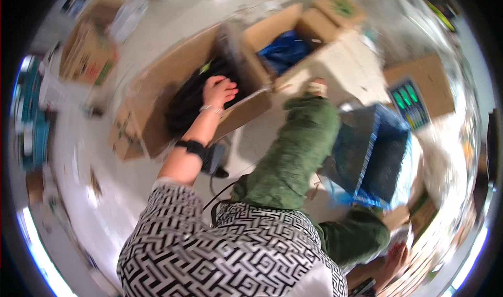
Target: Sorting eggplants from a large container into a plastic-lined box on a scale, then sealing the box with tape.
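Reaches with the left hand point(220, 91) over the long cardboard box point(243, 111) at the upper left-centre of the frame, fingers loosely bent and pointing to the right. Shows nothing between those fingers, so looks released rather than clenched; cannot tell, through the blur, whether touching the contents below. Has the black bundle point(188, 100) lying inside that box, beneath the hand and mostly to its left in the frame, long axis slanting from lower left to upper right, roughly along the box's own length. Comes at that axis crosswise with the left forearm, by far the nearer of the two. Has the right hand point(395, 260) well apart at the lower right, near the bent leg in green trousers point(356, 234); cannot tell anything of its grip. Includes, just beside the box at upper centre, a second carton point(272, 24) holding crumpled blue plastic point(284, 50), and, right of centre, a large gaping blue bag point(351, 150).
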Demonstrator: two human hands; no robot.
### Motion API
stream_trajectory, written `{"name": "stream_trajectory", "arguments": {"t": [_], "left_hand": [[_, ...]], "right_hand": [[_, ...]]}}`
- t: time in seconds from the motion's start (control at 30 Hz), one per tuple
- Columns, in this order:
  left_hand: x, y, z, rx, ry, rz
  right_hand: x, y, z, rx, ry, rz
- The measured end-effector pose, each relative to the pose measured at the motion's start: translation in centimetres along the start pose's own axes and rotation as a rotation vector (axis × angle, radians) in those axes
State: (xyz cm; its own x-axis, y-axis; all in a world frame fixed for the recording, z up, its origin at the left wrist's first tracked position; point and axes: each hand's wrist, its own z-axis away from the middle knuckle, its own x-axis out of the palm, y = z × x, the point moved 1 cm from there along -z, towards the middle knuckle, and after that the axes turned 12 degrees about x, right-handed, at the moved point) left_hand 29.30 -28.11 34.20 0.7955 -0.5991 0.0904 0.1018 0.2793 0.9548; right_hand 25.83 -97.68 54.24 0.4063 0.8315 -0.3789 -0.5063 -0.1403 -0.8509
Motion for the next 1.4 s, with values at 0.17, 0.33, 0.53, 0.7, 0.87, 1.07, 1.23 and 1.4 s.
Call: {"name": "stream_trajectory", "arguments": {"t": [0.17, 0.33, 0.53, 0.7, 0.87, 1.07, 1.23, 1.4], "left_hand": [[8.1, 5.4, 4.6, 0.340, -0.433, -0.140], [16.9, 7.2, 8.1, 0.711, -0.856, -0.476], [27.5, 6.6, 18.0, 1.011, -1.127, -0.796], [35.2, 6.8, 33.9, 1.303, -1.622, -0.596], [40.5, 2.7, 49.1, 1.444, -2.319, -0.448], [41.7, -6.5, 54.3, 1.887, -2.531, -0.842], [41.1, -6.5, 56.1, 1.862, -2.553, -1.370], [42.3, -6.9, 57.0, 1.739, -2.525, -1.514]], "right_hand": [[-4.8, 4.7, -1.4, -0.027, 0.095, -0.192], [-15.3, 13.4, -2.3, 0.095, 0.246, -0.213], [-19.7, 22.5, -1.2, 0.363, 0.275, -0.070], [-8.4, 16.8, 0.1, 0.313, -0.137, -0.115], [2.9, 14.9, 7.0, -0.042, 0.041, -0.045], [-7.7, 12.3, 7.3, -0.119, -0.505, 0.223], [-18.0, 15.6, -2.8, -0.022, 0.252, 0.473], [-11.6, 26.5, -17.5, 0.391, -0.115, 0.544]]}}
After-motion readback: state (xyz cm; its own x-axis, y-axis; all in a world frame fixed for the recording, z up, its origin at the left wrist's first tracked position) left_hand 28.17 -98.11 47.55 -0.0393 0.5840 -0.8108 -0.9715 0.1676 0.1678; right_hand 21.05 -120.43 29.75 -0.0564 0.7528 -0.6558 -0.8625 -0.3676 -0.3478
